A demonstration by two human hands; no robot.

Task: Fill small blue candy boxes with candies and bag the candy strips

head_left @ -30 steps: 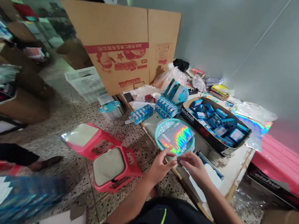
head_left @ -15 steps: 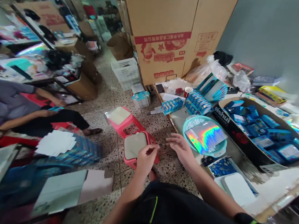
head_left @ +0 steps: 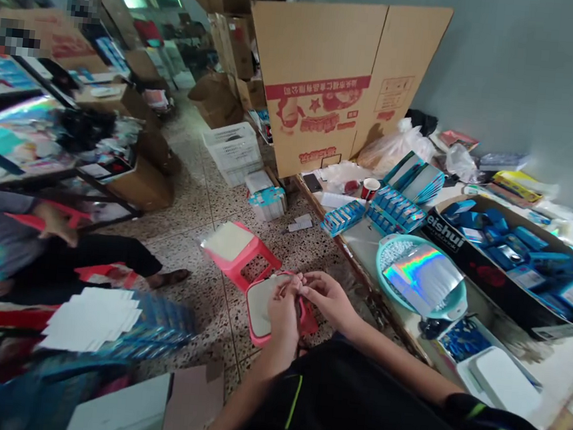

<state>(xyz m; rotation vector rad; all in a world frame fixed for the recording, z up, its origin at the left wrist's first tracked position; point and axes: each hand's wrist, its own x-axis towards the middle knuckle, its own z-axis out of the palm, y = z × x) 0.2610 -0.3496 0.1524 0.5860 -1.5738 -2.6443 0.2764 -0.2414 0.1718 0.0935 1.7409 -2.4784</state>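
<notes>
My left hand (head_left: 286,306) and my right hand (head_left: 326,297) meet fingertip to fingertip over a red stool (head_left: 262,306) with a pale, padded-looking seat. Both are closed in a pinch. Whatever lies between the fingertips is too small to make out. On the table to the right of my hands stands a turquoise basin (head_left: 385,287) of small white pieces, with a shiny rainbow-silver sheet (head_left: 424,280) lying on top. Nearer to me is a tray (head_left: 466,341) of small blue pieces, with a white plastic container (head_left: 505,381) partly over it.
A black carton (head_left: 482,272) full of blue boxes and a row of blue packs (head_left: 397,209) stand on the right-hand table. Beyond the red stools are white crates (head_left: 232,150) and a tall cardboard sheet (head_left: 321,51). A seated person (head_left: 58,242) is at the left, by stacked blue packs (head_left: 161,324).
My right hand has moved left to meet my left hand, and its spread fingers have closed. The view has shifted a little. The seated person's arms have moved.
</notes>
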